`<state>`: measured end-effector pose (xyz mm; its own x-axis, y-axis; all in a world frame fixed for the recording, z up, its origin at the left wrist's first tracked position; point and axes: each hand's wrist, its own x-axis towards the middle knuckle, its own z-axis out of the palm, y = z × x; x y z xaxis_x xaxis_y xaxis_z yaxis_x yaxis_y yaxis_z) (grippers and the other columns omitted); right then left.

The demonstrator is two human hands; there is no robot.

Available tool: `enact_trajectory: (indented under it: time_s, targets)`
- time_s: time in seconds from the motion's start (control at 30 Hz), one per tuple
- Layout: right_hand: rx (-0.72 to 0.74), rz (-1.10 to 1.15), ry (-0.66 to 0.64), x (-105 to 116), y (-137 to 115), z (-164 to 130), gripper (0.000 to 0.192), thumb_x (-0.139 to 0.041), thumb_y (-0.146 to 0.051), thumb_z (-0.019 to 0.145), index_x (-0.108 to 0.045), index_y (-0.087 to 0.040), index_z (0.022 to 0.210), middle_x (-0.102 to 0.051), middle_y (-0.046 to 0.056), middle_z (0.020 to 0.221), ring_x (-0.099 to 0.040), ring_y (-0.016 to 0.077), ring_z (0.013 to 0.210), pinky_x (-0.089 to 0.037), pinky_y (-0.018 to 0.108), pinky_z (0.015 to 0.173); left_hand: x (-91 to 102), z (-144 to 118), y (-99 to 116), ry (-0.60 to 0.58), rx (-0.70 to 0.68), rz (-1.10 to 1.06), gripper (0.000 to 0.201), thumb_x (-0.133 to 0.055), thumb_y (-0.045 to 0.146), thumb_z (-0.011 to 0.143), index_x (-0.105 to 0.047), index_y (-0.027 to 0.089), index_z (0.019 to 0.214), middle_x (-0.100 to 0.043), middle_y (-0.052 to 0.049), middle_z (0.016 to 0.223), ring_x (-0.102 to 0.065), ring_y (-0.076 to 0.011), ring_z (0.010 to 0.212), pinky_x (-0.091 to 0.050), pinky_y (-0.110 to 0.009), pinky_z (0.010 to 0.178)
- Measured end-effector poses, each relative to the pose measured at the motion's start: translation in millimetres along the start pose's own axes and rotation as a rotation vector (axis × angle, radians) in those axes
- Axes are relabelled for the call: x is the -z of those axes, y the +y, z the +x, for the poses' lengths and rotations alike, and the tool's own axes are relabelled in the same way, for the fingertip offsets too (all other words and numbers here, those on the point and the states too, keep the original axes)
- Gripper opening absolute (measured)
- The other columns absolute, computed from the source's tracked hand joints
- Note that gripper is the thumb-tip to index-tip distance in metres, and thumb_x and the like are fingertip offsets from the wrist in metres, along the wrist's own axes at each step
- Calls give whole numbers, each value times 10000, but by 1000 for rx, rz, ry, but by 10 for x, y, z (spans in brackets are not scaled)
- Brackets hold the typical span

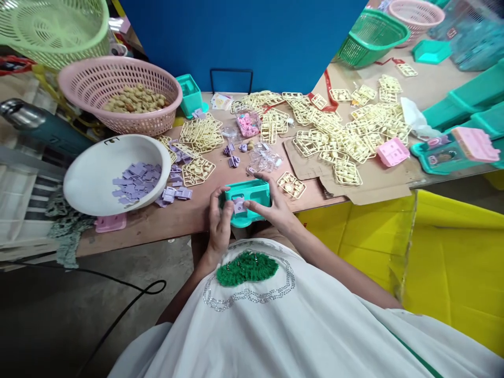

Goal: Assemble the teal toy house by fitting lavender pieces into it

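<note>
Both my hands hold a teal plastic toy housing (252, 195) at the near edge of the wooden table (157, 220). My left hand (219, 220) grips its left side, thumb by a small lilac piece (239, 206) set into the housing. My right hand (275, 207) wraps the right side, with the thumb pressing toward that lilac piece. A white bowl (94, 181) with several lilac plastic pieces (136, 181) sits to the left. More lilac pieces (175, 194) lie loose beside it.
A pink basket (118, 113) holds cream parts. Cream plastic sprues (338, 136) cover the table's middle and right. A bag of pink parts (248, 125), a pink toy part (392, 152), teal housings (472, 100), green baskets (370, 34) and a yellow bin (452, 252) surround me.
</note>
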<state>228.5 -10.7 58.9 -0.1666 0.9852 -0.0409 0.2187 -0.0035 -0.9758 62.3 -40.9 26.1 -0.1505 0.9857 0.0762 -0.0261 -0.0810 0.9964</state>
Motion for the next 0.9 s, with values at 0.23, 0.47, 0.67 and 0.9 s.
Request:
enact_trajectory:
  time_s: [0.23, 0.47, 0.67, 0.9]
  targets:
    - [90, -53, 90, -128, 115, -18, 818, -791, -562, 813, -442, -226, 1472, -565, 153, 1473, -581, 319, 1325, -521, 496, 1120, -80, -42, 7, 120, -20, 58, 464, -658, 626, 950, -581, 232, 1184, -638, -57, 1130, -663, -183, 963, -570, -293, 877]
    - [347, -168, 143, 65, 108, 318, 769, -731, -532, 929, -405, -248, 1564, -501, 200, 1597, -545, 329, 1437, -516, 537, 1126, 90, 349, -96, 142, 66, 85, 417, -625, 624, 966, -637, 237, 1122, -723, -57, 1097, -695, -231, 1038, -583, -319, 881]
    - [547, -270, 94, 393, -218, 936, 506, -669, -493, 991, -588, -258, 1432, -705, 166, 1365, -703, 288, 1218, -598, 488, 997, 168, 327, -176, 61, -95, 239, 685, -709, 578, 930, -490, 256, 1494, -594, -139, 1510, -584, -315, 1407, -494, -466, 1166]
    - [382, -722, 118, 707, -449, 1740, 374, -535, -277, 1016, -675, -151, 1340, -799, 158, 1135, -776, 249, 1013, -630, 409, 898, 158, 310, -373, 38, -213, 243, 734, -706, 544, 920, -441, 267, 1546, -506, -160, 1603, -485, -360, 1506, -417, -543, 1241]
